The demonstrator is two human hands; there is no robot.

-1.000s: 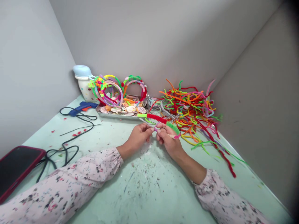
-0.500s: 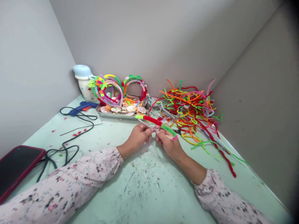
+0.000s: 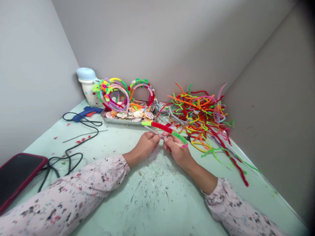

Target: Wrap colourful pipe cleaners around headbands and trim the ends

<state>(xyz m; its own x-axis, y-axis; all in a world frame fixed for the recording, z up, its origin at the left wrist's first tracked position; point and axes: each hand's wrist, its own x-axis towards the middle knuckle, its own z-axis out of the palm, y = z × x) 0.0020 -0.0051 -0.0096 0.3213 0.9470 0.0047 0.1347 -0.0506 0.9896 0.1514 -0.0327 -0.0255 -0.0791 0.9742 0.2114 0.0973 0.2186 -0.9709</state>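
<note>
Pale green table (image 3: 157, 203) tucked into a grey corner, scuffed and speckled. Both forearms stretch forward; left hand (image 3: 145, 147) and right hand (image 3: 177, 151) pinch the pipe-cleaner-wrapped headband (image 3: 164, 129) mid-table, fingers clamped on it.

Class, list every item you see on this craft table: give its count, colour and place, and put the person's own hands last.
wrapped band: one, green and red, held in both hands at centre.
loose pipe cleaners: a heap, mixed colours, far right.
finished bands: several, multicoloured, upright at the back.
metal tray: one, silver, under the bands, holding shell-like pieces.
glue gun: one, blue, black cord, back left.
jar: one, white with blue lid, back left corner.
phone: one, red case, left edge.
table: pale green, speckled.
left hand: pinching the band.
right hand: gripping the band.
</note>
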